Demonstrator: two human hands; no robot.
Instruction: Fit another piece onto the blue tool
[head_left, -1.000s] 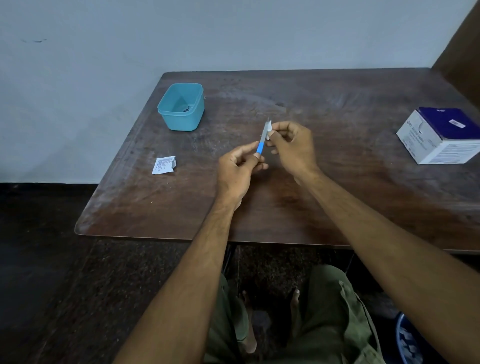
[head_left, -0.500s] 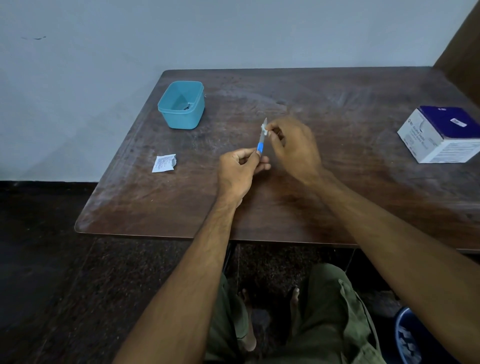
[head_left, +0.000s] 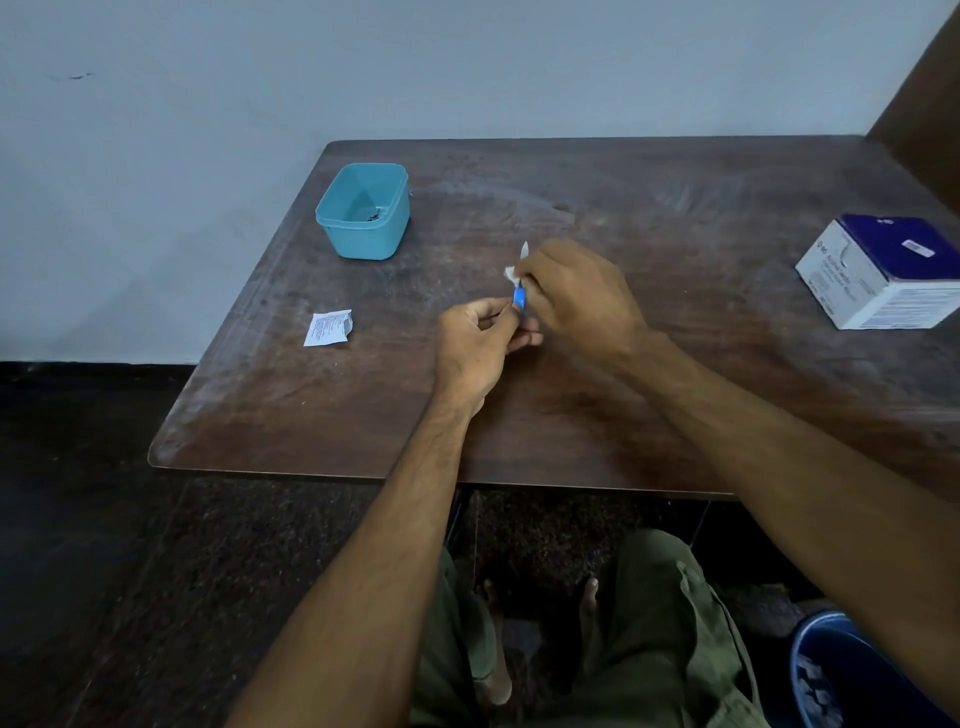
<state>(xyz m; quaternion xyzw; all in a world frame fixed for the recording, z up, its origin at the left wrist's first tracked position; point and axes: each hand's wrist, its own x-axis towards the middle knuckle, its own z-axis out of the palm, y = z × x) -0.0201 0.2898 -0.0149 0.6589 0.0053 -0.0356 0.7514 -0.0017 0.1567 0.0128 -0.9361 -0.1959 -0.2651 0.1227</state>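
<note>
Over the middle of the brown wooden table (head_left: 675, 218), my left hand (head_left: 475, 345) pinches the blue lower end of a thin, pale stick-like item (head_left: 519, 291) that points upward. My right hand (head_left: 576, 296) is curled around the item's upper part, pinching a small white wad (head_left: 510, 274) against it. The item's pale tip pokes out above my right fingers. Both hands hover close together, just above the tabletop.
A teal plastic tub (head_left: 363, 210) with small dark bits inside stands at the back left. A torn white sachet (head_left: 328, 327) lies near the left edge. A white and purple box (head_left: 883, 270) sits at the right. A blue bin (head_left: 852, 675) is on the floor.
My right hand has slid down along the item with the white wad, from near its tip toward the blue end. My left hand has kept its pinch in place.
</note>
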